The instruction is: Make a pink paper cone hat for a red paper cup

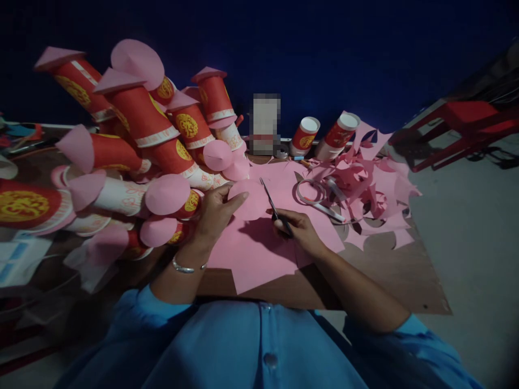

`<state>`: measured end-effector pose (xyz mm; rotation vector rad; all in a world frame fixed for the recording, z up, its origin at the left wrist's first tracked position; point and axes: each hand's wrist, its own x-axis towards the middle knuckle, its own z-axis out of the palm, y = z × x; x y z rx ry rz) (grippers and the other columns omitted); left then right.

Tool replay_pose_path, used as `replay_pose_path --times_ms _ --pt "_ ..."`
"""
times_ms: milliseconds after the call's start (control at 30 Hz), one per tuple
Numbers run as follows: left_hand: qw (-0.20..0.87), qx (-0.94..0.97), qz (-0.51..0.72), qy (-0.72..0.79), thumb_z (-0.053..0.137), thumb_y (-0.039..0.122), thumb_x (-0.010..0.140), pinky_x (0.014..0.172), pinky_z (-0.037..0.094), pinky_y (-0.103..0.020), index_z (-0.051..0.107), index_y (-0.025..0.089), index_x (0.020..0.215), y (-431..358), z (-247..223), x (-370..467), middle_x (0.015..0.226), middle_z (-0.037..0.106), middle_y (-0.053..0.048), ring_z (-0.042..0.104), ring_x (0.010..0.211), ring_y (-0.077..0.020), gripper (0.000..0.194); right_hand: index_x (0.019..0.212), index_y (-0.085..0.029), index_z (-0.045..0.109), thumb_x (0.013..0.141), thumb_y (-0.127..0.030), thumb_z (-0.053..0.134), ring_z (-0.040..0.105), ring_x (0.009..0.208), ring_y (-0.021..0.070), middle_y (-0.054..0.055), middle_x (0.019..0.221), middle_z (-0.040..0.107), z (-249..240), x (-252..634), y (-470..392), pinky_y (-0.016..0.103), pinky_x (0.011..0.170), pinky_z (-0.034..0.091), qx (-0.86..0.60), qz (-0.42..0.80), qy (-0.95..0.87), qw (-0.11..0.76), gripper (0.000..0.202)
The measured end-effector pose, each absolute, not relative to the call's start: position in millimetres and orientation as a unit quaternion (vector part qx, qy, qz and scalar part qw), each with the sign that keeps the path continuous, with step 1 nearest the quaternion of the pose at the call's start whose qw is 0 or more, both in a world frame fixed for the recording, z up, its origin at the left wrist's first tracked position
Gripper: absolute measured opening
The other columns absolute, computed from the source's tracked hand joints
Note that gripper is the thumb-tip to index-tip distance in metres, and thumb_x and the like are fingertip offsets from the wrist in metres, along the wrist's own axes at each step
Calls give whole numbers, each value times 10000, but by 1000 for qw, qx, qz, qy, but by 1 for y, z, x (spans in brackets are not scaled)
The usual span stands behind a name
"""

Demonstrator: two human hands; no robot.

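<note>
Between the thumb and fingers of my left hand [221, 208] is a round pink paper disc [251, 201], held above the table. My right hand [298, 229] is closed around the dark handles of a pair of scissors [270, 197]. Their blades point up and to the left, close to the disc's right edge; whether they touch the paper I cannot tell. Flat pink paper sheets [255, 251] lie beneath both hands, and a shadow falls on them.
Red and white paper-cup lanterns with pink cone tops [140, 111] crowd the left side. Pink paper scraps [365, 189] pile up at the right, beside a tape roll [310, 192]. Two red cups [305, 138] stand at the back. A red stool [466, 127] is beyond the table [421, 286].
</note>
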<state>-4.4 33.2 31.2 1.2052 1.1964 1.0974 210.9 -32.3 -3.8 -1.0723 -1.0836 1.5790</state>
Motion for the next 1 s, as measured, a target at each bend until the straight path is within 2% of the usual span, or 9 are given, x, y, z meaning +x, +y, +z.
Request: replay_pose_path --times_ms 233,467,733,900,1000 --pt "504 503 483 509 872 409 759 633 495 -256 760 161 786 37 27 -7 733 716 3 587 658 -139 273 1165 -163 782 798 -576 859 432 519 86 -52 625 564 -8 210 -32 253 526 351 -423 656 -413 470 558" --pt "465 518 491 525 860 422 780 583 436 -249 698 163 719 36 22 -9 640 617 27 520 607 -123 311 1151 -190 750 826 -586 830 464 573 103 -41 670 584 -8 208 -32 250 564 384 -430 629 -443 472 518" --pt "460 534 479 523 820 402 796 657 521 -270 758 164 793 33 26 -3 767 729 -13 617 701 -161 246 1186 -193 731 826 -599 814 462 612 113 -38 709 557 -5 208 -33 258 569 395 -453 615 -462 451 548" --pt "460 536 477 524 805 389 810 715 542 -290 780 169 843 32 26 -2 792 749 -17 656 744 -184 224 1173 -199 732 816 -629 819 461 597 107 -42 707 549 -5 207 -34 254 559 390 -450 617 -454 459 566" --pt "448 525 493 529 816 379 806 699 524 -278 765 170 805 33 24 -2 773 735 -10 629 714 -163 216 1166 -200 725 807 -652 819 452 592 109 -43 695 552 -6 206 -34 256 559 390 -449 615 -453 464 585"
